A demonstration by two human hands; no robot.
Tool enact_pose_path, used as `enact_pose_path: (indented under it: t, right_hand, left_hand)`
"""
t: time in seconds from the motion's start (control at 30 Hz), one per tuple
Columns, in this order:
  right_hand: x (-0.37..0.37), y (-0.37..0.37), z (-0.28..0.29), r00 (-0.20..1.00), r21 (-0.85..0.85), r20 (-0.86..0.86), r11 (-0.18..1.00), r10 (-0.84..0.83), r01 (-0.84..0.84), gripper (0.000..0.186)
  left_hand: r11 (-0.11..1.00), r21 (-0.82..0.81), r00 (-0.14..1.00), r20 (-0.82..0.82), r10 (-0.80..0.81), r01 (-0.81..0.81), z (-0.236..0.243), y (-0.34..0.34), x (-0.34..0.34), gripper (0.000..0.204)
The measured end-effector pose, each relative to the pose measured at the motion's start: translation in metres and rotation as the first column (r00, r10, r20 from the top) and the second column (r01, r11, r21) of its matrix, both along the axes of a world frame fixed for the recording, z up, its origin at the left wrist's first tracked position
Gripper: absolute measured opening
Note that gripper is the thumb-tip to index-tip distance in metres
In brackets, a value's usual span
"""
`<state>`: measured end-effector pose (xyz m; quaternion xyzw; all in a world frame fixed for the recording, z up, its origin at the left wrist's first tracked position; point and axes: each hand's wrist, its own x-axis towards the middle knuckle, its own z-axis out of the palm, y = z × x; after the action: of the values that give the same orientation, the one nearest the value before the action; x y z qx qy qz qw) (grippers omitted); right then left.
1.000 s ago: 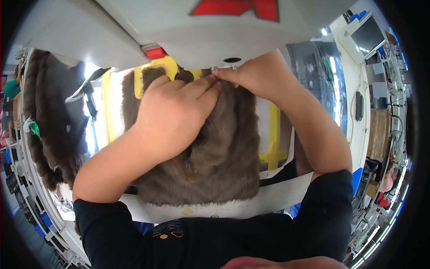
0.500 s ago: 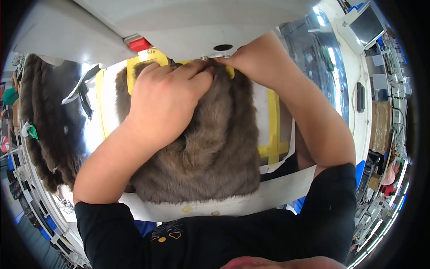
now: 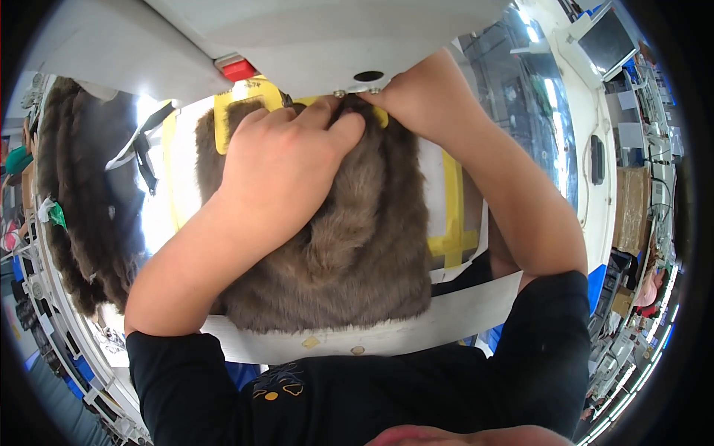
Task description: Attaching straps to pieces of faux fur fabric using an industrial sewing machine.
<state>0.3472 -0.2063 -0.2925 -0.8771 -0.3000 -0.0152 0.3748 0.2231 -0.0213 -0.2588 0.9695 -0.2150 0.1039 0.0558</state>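
Note:
A brown fur piece lies on the white work surface in front of me, a raised fold running up its middle toward the machine head. My left hand is closed on the fur, its fingers bent and gathering the pile close under the machine's edge. Beside it, at the fold's upper end, my right hand pinches the fur with the thumb; its other fingers are hidden behind the machine head. A yellow plate shows around the fur's upper left edge. What sits under the machine head is out of sight.
Several long brown fur strips hang at the left. Yellow tape marks the surface right of the fur. A pale curved board runs along the front edge. A red block sits on the machine's underside; a screen stands far right.
My left hand has shifted slightly to the right, its thumb a little higher on the fold. The fur has crept slightly toward the machine. My right hand stays in nearly the same place.

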Motion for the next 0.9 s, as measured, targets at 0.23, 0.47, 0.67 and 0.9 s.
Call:
enact_pose_path:
  t: [0.23,0.47,0.67,0.9]
  right_hand:
    - [-0.016,-0.013,0.039,0.977,0.044,-0.197,0.996,0.086,-0.079,0.020]
    - [-0.016,-0.030,0.036,0.897,-0.301,0.181,0.891,0.404,-0.340,0.034]
    - [-0.015,-0.030,0.031,0.898,-0.416,0.229,0.872,0.374,-0.257,0.036]
    - [-0.012,-0.032,0.032,0.860,-0.493,0.362,0.857,0.359,-0.150,0.030]
  left_hand:
    - [1.000,0.012,1.000,0.009,0.013,-0.013,-0.002,0.001,-0.003,0.025]
    - [1.000,0.011,1.000,0.001,0.007,-0.007,-0.002,-0.001,-0.003,0.025]
    - [1.000,0.019,1.000,-0.004,0.004,-0.004,0.000,0.000,-0.003,0.025]
    - [1.000,0.026,1.000,-0.002,0.005,-0.005,-0.002,0.001,-0.002,0.026]
